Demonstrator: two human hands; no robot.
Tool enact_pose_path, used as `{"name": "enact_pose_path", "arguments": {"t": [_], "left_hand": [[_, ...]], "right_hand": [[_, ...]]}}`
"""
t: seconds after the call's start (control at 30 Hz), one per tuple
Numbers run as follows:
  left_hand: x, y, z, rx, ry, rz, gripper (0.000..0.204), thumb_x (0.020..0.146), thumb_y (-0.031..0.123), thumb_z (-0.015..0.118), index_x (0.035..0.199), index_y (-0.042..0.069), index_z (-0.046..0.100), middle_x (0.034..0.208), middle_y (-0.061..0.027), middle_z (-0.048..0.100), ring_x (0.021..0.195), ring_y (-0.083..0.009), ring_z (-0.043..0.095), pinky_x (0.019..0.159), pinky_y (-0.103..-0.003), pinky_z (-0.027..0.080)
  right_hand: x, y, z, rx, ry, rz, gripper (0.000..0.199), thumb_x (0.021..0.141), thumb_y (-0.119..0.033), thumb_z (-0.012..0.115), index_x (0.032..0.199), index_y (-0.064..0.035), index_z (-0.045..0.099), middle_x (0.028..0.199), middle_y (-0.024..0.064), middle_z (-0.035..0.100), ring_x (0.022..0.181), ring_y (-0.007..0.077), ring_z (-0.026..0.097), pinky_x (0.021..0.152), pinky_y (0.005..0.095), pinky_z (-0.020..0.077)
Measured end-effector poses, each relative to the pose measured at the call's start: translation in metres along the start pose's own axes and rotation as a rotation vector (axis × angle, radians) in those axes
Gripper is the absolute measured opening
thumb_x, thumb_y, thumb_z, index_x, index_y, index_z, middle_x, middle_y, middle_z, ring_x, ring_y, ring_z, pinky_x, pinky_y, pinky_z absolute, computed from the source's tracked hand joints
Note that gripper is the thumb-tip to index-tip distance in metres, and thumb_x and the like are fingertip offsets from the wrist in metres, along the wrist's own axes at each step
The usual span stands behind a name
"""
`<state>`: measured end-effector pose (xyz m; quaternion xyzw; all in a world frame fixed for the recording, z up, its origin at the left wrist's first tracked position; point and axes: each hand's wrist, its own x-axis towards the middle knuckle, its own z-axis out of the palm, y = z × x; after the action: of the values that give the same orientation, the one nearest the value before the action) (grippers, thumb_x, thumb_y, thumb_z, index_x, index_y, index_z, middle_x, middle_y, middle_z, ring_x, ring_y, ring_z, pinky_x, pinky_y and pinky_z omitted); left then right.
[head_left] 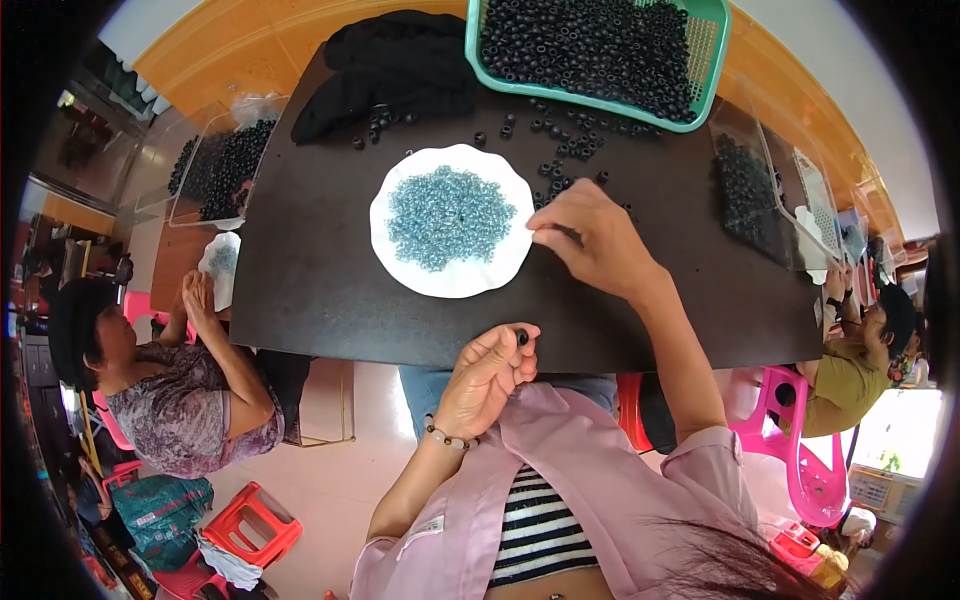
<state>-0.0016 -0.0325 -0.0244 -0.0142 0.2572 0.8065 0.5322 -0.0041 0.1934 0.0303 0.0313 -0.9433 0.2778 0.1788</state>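
Note:
My left hand (487, 375), with a beaded bracelet at its wrist, is closed in front of the table's near edge. Its thumb and fingers pinch a small black ring-shaped piece (522, 338). At the right rim of a white scalloped plate (455, 288), my right hand (597, 243) has thumb and forefinger pressed together. What it pinches, if anything, is too small to make out. Clear bluish beads (450, 215) lie heaped on the plate. Just beyond my right hand, loose black ring-shaped pieces (572, 147) are scattered on the dark table (310, 270).
A green basket (600, 100) full of black pieces stands at the far side, beside a black cloth (390, 75). Clear bins of black pieces flank the table. People sit at left (190, 390) and right (850, 370). Behind them are a red stool (252, 525) and a pink chair (800, 450).

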Motion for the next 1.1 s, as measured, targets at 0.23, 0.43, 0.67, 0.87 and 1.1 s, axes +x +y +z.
{"name": "enact_pose_path", "arguments": {"t": [0.23,0.43,0.67,0.87,1.1], "left_hand": [[-0.008,-0.005,-0.003,0.107,0.029,0.025,0.031,0.093,0.026,0.057,0.107,-0.002,0.059,0.083,-0.0029,0.058,0.072,-0.0119,0.055,0.069,-0.026,0.046],[-0.007,-0.004,-0.004,0.058,0.02,0.017,0.031,0.094,0.026,0.056,0.107,-0.002,0.06,0.083,-0.0034,0.059,0.071,-0.0123,0.054,0.069,-0.027,0.045],[-0.008,-0.003,-0.005,0.04,0.001,0.011,0.03,0.094,0.025,0.056,0.107,-0.002,0.06,0.084,-0.0036,0.059,0.072,-0.0131,0.054,0.068,-0.027,0.044],[-0.007,-0.001,-0.004,0.0,0.008,0.003,0.03,0.094,0.026,0.055,0.107,-0.001,0.059,0.084,-0.0025,0.058,0.071,-0.0123,0.052,0.068,-0.026,0.044],[-0.004,0.007,-0.004,-0.158,0.029,0.043,0.029,0.095,0.026,0.055,0.109,0.001,0.06,0.084,-0.0016,0.06,0.07,-0.0085,0.054,0.068,-0.023,0.046]], "right_hand": [[0.031,-0.029,0.034,-0.026,-0.07,-0.347,0.009,0.071,-0.009,0.067,0.079,-0.0098,0.068,0.107,0.0051,0.057,0.102,0.0281,0.048,0.085,0.0371,0.0427],[0.044,-0.031,0.05,-0.07,-0.159,-0.406,0.003,0.072,-0.009,0.066,0.074,-0.0076,0.067,0.109,0.0058,0.055,0.106,0.0284,0.046,0.089,0.0378,0.0421],[0.047,-0.023,0.061,-0.173,-0.236,-0.442,0.003,0.073,-0.008,0.064,0.075,-0.0056,0.062,0.11,0.0066,0.055,0.105,0.0284,0.047,0.088,0.0385,0.0423],[0.045,-0.023,0.044,0.157,-0.11,-0.254,0.005,0.081,-0.008,0.062,0.085,-0.0065,0.061,0.095,0.004,0.06,0.095,0.0235,0.053,0.085,0.0329,0.0426],[0.035,-0.017,0.038,0.894,-0.173,0.347,0.015,0.09,-0.015,0.057,0.091,-0.0007,0.062,0.093,0.0035,0.063,0.082,0.0079,0.055,0.073,0.0235,0.0423]]}}
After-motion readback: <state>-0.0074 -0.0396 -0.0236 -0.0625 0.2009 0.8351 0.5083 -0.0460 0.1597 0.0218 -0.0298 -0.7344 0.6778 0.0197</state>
